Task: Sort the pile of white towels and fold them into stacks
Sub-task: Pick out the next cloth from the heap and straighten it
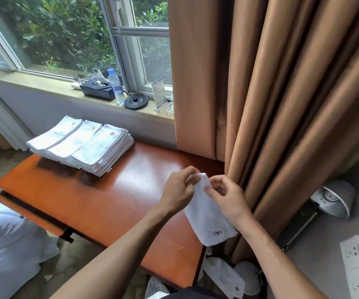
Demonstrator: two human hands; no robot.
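— What is the person holding at this moment?

— One small white towel [208,216]. The left hand [177,190] pinches its upper end with curled fingers. The right hand [228,197] pinches the same end from the other side, with the thumb on the cloth. The two hands are very close together.

— And where does the towel hang?

— It hangs down from the hands above the right side of the wooden table [113,201], just beside the brown curtain [282,104]. Near its lower edge there is a dark embroidered mark.

— Are there finished ones?

— Yes, the folded towels [83,145] lie at the far left corner of the table, in three piles that touch side by side. Two of them show a red mark on top.

— Anything more?

— Another white towel [223,275] lies on the floor under the right end of the table. On the window sill [45,83] behind stands a water bottle [115,86].
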